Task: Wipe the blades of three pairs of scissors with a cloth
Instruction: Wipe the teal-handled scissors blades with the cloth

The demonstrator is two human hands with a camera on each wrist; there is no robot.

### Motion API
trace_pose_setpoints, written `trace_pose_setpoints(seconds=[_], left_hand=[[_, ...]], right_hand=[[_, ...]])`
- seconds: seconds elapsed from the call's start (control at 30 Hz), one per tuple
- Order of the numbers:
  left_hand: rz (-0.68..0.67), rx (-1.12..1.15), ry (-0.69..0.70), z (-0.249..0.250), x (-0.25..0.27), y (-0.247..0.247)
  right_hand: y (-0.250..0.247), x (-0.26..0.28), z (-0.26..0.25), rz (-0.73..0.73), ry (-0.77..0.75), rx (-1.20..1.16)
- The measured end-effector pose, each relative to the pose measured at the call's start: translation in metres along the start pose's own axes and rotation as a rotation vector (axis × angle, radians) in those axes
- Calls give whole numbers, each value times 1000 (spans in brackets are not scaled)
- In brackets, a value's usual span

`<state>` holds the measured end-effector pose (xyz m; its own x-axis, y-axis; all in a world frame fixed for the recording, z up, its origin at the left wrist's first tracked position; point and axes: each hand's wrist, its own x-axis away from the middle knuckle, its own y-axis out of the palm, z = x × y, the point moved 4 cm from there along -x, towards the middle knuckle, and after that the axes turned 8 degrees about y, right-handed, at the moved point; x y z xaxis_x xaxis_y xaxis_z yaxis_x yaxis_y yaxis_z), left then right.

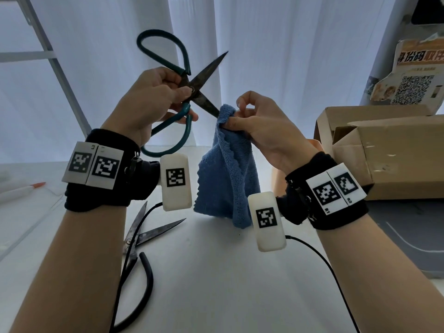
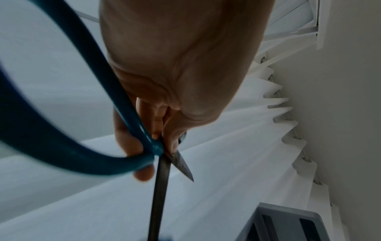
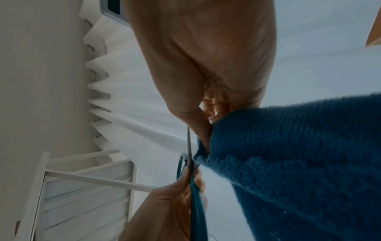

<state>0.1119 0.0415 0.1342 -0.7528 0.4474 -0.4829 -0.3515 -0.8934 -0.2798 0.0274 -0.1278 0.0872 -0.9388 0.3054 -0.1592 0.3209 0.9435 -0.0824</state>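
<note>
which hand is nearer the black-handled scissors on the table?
Left. The left hand holds the teal scissors above the black-handled scissors, which lie under its wrist. The right hand, gripping the blue cloth, is further right.

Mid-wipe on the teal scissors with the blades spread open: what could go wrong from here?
1. The right hand pinches the blue cloth right at the tip of the lower blade of the teal-handled scissors; a slip could probably nick a finger.
2. The upper blade points away bare, so it may catch something.
3. The left hand grips near the pivot, so the blades could swing shut.
</note>
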Motion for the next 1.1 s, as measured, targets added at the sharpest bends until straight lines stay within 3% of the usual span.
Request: trace_pose_setpoints(seconds=[0.1, 0.17, 0.27, 0.37, 0.5, 0.6, 0.83, 1.1], left_hand=[[164, 2, 16, -6, -3, -22], [202, -28, 10, -10, -4, -35], [95, -50, -7, -12, -2, -36], [-50, -75, 8, -7, 0, -20], [-196, -115, 38, 0, 3, 9], [-221, -142, 65, 4, 4, 28], [-130, -120, 57, 4, 2, 28], [64, -66, 1, -7, -4, -4]], right_hand=[[-12, -2, 3, 44, 43, 43], [-22, -4, 5, 117, 55, 11], [-26, -6, 6, 173, 31, -133], [-17, -5, 5, 102, 2, -259], [-2, -3, 5, 3, -4, -267], [3, -2, 6, 7, -1, -204], [4, 1, 4, -47, 34, -168], [4, -1, 13, -118, 99, 66]])
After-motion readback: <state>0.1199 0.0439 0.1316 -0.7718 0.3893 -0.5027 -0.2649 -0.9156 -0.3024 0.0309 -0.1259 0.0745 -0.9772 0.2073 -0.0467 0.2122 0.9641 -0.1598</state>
